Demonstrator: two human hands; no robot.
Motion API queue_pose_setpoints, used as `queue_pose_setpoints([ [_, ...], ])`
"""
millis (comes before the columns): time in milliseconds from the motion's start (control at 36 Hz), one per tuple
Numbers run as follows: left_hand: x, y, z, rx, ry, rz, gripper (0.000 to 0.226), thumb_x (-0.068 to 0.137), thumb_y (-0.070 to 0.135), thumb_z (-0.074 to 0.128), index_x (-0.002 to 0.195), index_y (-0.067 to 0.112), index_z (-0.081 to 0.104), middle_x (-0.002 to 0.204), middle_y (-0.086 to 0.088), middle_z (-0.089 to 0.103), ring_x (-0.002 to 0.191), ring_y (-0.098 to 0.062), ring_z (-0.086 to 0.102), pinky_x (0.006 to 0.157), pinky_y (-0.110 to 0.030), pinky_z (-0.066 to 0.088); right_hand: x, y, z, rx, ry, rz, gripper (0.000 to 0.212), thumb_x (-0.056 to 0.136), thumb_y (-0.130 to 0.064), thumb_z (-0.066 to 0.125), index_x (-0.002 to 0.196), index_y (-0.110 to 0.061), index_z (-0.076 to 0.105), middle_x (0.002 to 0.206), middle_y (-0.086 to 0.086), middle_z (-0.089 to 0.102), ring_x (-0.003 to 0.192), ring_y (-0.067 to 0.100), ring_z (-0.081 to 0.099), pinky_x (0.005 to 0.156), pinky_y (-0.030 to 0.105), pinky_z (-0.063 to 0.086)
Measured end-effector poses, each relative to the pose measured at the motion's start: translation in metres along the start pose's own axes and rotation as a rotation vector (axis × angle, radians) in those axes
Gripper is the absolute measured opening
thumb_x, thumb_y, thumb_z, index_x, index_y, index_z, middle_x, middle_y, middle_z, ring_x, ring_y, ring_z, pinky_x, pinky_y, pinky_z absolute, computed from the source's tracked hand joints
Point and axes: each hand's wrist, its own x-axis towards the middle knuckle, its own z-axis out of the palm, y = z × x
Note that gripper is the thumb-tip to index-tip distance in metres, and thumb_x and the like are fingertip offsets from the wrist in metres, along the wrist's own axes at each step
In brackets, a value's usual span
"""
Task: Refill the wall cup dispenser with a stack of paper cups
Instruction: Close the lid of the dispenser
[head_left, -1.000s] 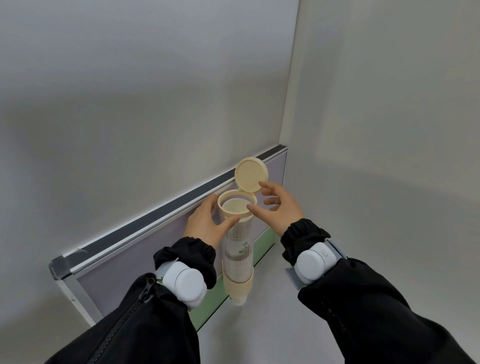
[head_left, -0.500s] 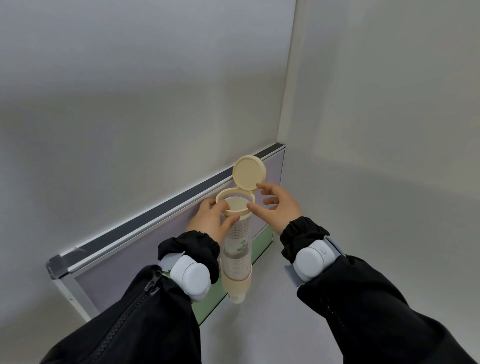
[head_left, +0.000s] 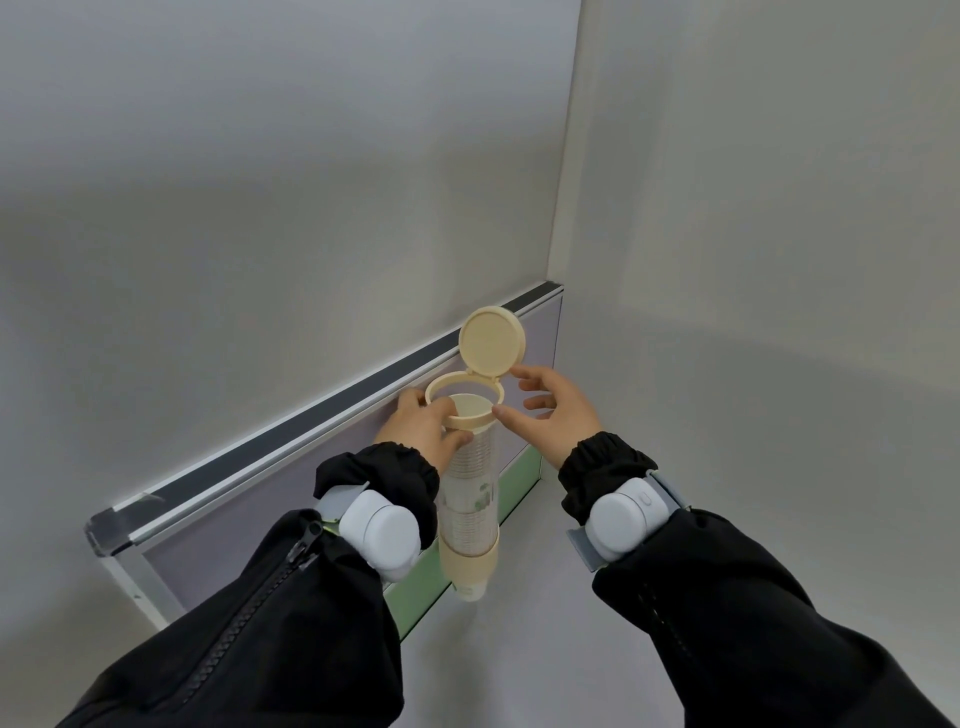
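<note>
Grey walls (head_left: 260, 182) meet above a partition-mounted cup dispenser (head_left: 470, 499).

- I see the dispenser tube (head_left: 470, 499) is clear, glossy plastic; its lid (head_left: 491, 340) is matt cream plastic.
- The cups (head_left: 467, 467) inside look like white paper.
- The partition rail (head_left: 291, 441) looks like brushed metal.
- My sleeves (head_left: 727, 613) are black matt cloth; the wrist units (head_left: 621, 522) are smooth white plastic.

Cream dispenser (head_left: 470, 519), black sleeves (head_left: 727, 597), lilac-and-green partition (head_left: 218, 525), grey walls (head_left: 260, 182).
</note>
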Motion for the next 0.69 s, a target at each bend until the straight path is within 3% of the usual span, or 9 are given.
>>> queue_pose_setpoints([
  [111,0.000,-0.001,0.002,-0.036,0.017,0.000,0.032,0.085,0.027,0.054,0.113,0.012,0.049,0.129,-0.012,0.034,0.105,-0.029,0.049,0.093,-0.032,0.036,-0.001,0.000,-0.001,-0.002,0.009,0.003,0.045,0.074,-0.035,0.069,0.115,-0.029,0.050,0.109,-0.005,0.052,0.095,0.012,0.053,0.079,0.029,0.043],
  [194,0.000,-0.004,0.002,-0.117,0.050,-0.007,0.031,0.081,0.027,0.060,0.108,0.018,0.048,0.126,-0.009,0.039,0.101,-0.025,0.049,0.086,-0.028,0.035,-0.002,-0.001,-0.002,0.000,0.007,0.000,0.046,0.074,-0.034,0.069,0.115,-0.028,0.050,0.109,-0.005,0.052,0.094,0.012,0.053,0.079,0.028,0.043],
  [361,-0.002,-0.011,0.005,-0.203,0.130,-0.014,0.052,0.075,0.028,0.067,0.118,0.022,0.039,0.126,-0.007,0.047,0.109,-0.023,0.051,0.087,-0.032,0.039,0.000,-0.003,-0.001,0.012,0.020,-0.011,0.047,0.074,-0.034,0.070,0.116,-0.030,0.049,0.110,-0.005,0.052,0.093,0.011,0.053,0.079,0.029,0.044],
  [500,-0.005,-0.016,0.010,-0.356,0.182,-0.017,0.061,0.073,0.030,0.069,0.123,0.023,0.037,0.121,-0.001,0.053,0.110,-0.018,0.051,0.088,-0.030,0.039,0.006,-0.007,-0.002,0.051,0.066,-0.035,0.052,0.075,-0.035,0.068,0.122,-0.033,0.044,0.115,-0.002,0.050,0.092,0.008,0.052,0.071,0.019,0.041],
  [694,-0.011,-0.019,0.014,-0.694,0.226,-0.080,0.052,0.071,0.028,0.072,0.116,0.028,0.046,0.115,0.006,0.055,0.103,-0.010,0.052,0.086,-0.026,0.039,0.019,-0.015,-0.002,0.095,0.092,-0.032,0.051,0.085,-0.038,0.054,0.133,-0.036,0.036,0.140,-0.001,0.041,0.112,0.014,0.049,0.087,0.026,0.035],
])
